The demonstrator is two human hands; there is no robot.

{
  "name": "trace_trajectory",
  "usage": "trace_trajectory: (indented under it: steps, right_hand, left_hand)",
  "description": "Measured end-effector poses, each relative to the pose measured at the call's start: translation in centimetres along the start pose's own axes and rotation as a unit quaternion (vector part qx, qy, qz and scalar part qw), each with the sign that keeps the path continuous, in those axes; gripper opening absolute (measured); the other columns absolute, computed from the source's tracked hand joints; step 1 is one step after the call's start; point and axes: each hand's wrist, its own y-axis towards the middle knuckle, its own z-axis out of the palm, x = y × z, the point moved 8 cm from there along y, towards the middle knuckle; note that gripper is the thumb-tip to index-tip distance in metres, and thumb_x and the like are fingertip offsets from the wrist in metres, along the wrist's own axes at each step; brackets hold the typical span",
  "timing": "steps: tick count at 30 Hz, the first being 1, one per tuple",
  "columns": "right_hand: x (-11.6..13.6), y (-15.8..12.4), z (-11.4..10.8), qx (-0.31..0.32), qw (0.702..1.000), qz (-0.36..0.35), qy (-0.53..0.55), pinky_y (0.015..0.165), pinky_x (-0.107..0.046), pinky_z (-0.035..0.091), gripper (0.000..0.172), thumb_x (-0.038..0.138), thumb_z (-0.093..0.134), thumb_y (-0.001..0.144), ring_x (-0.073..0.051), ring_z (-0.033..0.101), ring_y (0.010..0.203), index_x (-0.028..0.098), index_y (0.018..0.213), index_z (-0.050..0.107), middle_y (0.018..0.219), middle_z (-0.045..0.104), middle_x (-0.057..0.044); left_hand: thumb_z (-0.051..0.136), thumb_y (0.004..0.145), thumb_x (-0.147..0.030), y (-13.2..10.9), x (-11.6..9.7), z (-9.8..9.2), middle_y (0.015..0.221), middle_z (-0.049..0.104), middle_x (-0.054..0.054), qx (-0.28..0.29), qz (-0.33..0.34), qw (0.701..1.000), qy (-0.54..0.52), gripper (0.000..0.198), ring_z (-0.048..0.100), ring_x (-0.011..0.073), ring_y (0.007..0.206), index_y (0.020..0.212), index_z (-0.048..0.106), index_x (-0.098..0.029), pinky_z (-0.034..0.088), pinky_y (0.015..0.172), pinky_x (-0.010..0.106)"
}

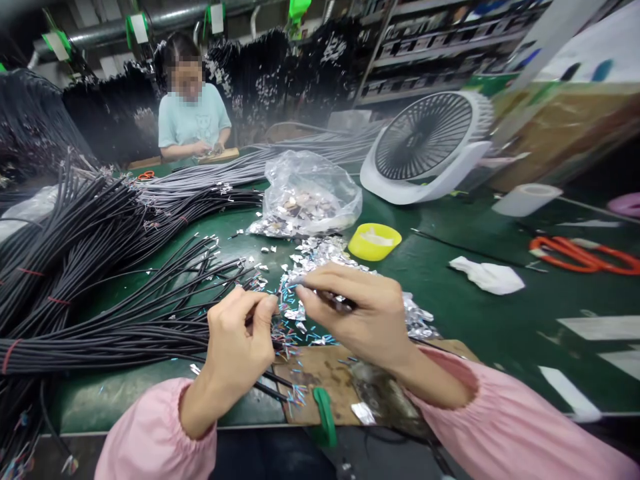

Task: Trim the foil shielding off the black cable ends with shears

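Note:
My left hand (pixel 239 340) is closed in a pinch round the end of a thin black cable (pixel 150 320) that runs in from the left. Close to its right, my right hand (pixel 357 313) pinches a small bit of silver foil at that cable's tip. Both hands hover over a brown cardboard pad (pixel 320 373) strewn with tiny blue and red wire trimmings. A heap of silver foil scraps (pixel 320 267) lies just beyond the fingers. A green-handled tool (pixel 325 417) rests on the pad near the table edge.
Large bundles of black cables (pixel 90 253) fill the left of the green table (pixel 475 313). Behind the hands sit a plastic bag of foil (pixel 307 197), a yellow dish (pixel 374 241), a white fan (pixel 425 147), a tape roll (pixel 527 199), orange scissors (pixel 585 255) and a white rag (pixel 487 275). Another person (pixel 193 110) works opposite.

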Motion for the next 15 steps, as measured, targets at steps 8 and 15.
trace_trajectory:
  steps: [8,15]
  right_hand:
    - [-3.0,-0.3,1.9,0.099,0.949,0.225,0.196,0.033,-0.020,0.026,0.017,0.023,0.056,0.073,-0.007,0.036,0.036,0.017,0.057,0.060,0.042,0.048,0.003]
    - [-2.0,-4.3,5.7,0.262,0.732,0.444,0.446,0.023,-0.014,0.016,0.043,0.059,0.042,0.083,-0.003,0.019,0.026,0.018,0.070,0.047,0.038,0.037,0.009]
  left_hand:
    - [0.045,0.088,-0.022,-0.1,0.0,-0.1,0.060,0.056,-0.001,-0.011,-0.003,1.000,-0.008,0.026,0.051,0.0097,0.057,0.069,0.062,-0.017,0.038,0.056,0.021]
    - [0.048,0.088,-0.027,-0.2,0.9,-0.4,0.072,0.061,0.002,-0.049,-0.042,0.995,-0.071,0.021,0.054,0.0105,0.062,0.082,0.065,-0.017,0.040,0.055,0.020]
